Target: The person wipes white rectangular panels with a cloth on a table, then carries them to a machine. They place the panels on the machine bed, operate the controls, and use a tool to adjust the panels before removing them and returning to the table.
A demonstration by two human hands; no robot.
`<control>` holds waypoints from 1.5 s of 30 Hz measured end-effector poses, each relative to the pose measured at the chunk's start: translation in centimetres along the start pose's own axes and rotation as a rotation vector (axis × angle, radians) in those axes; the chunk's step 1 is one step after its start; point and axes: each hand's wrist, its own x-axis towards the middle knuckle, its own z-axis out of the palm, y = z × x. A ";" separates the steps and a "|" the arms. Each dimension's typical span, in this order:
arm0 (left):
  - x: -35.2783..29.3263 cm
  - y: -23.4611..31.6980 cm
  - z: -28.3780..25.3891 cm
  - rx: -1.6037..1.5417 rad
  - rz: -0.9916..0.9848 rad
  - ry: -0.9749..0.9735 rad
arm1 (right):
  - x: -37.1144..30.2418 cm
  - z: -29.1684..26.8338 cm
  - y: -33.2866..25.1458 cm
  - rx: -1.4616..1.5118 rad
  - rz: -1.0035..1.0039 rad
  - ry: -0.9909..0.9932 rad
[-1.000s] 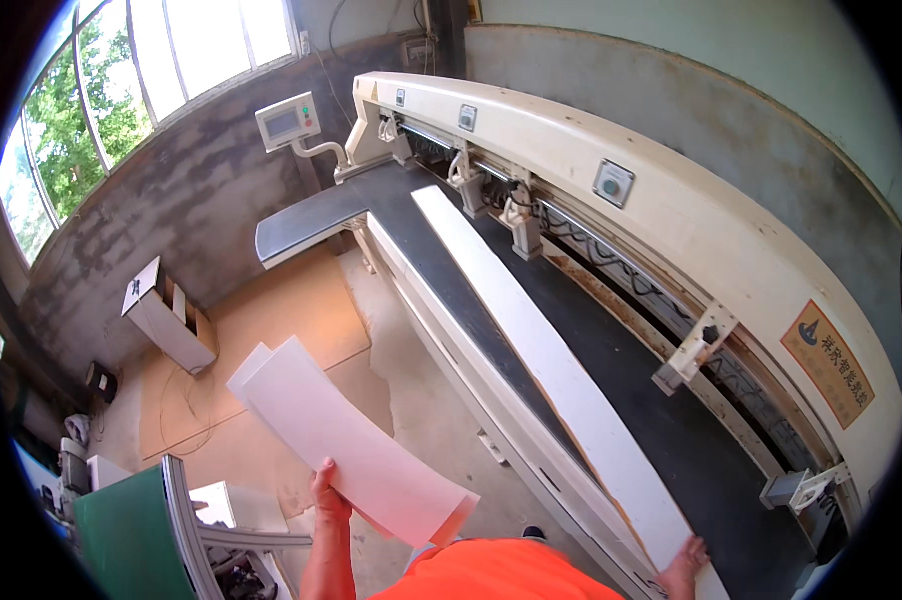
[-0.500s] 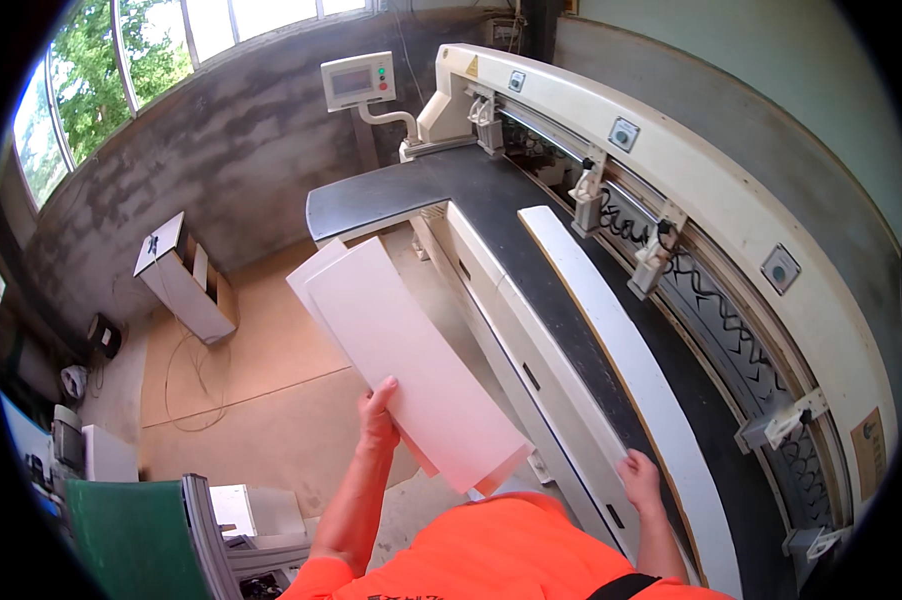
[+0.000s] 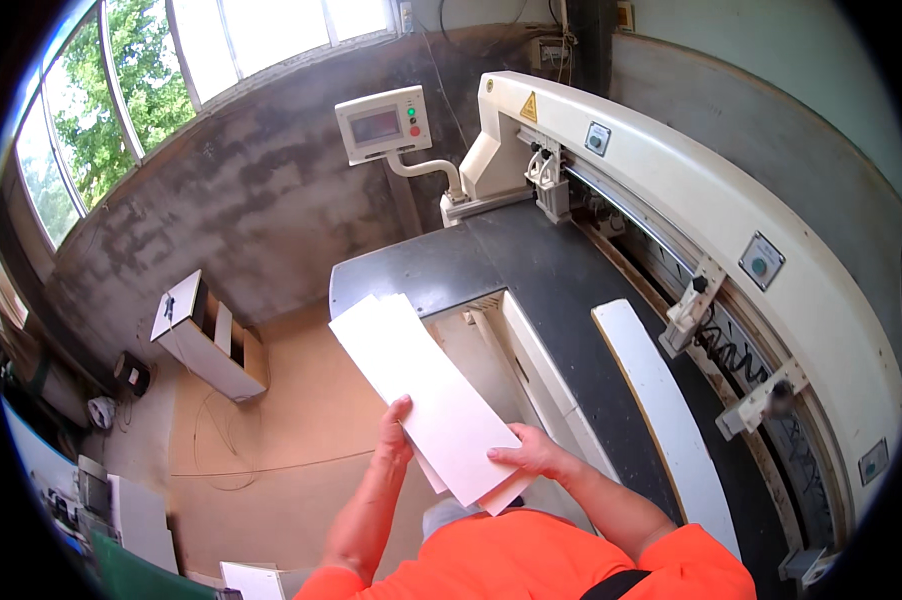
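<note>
Sheets [image 3: 426, 390], white and overlapping, slant before our orange shirt [image 3: 521, 560], our left grip [image 3: 395, 432] clamped on their left edge, our right grip [image 3: 531, 452] on their lower right; to our right, a dark surface [image 3: 546, 265] bears a long white board [image 3: 661, 410].

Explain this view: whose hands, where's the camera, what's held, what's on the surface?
There's no robot: these are a person's bare hands. A fisheye camera on the person's head looks down, so straight edges bend. The left hand and right hand together hold at least two thin white panels, overlapping. The long cream beam belongs to a machine with a dark tabletop; a long white board lies on it. Beyond stands a control screen on a bent arm.
</note>
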 end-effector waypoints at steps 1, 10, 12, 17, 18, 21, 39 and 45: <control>2.7 0.6 0.2 -0.006 -0.004 0.006 | 2.5 -0.7 0.2 0.043 -0.046 0.000; 28.2 5.2 -6.0 -0.140 -0.163 0.003 | 25.3 -3.9 -5.1 0.011 0.103 0.046; 33.7 7.3 -7.5 -0.145 -0.147 0.005 | 31.2 -4.1 -6.0 -0.017 0.100 0.062; 41.7 14.8 -6.3 0.332 -0.114 0.219 | 43.3 -5.1 -5.2 0.070 0.126 0.102; 41.9 16.5 -5.7 0.580 -0.060 0.288 | 45.6 -5.4 -4.6 0.073 0.136 0.120; 42.9 15.6 -8.7 0.983 0.310 0.426 | 50.5 -5.4 -3.6 0.028 0.175 0.143; 44.7 18.7 6.1 -0.136 0.089 0.203 | 48.7 -10.5 -16.9 -1.028 -0.867 0.380; 47.4 14.6 8.7 -0.025 0.022 0.025 | 44.3 -15.4 -11.8 -0.976 -0.620 0.324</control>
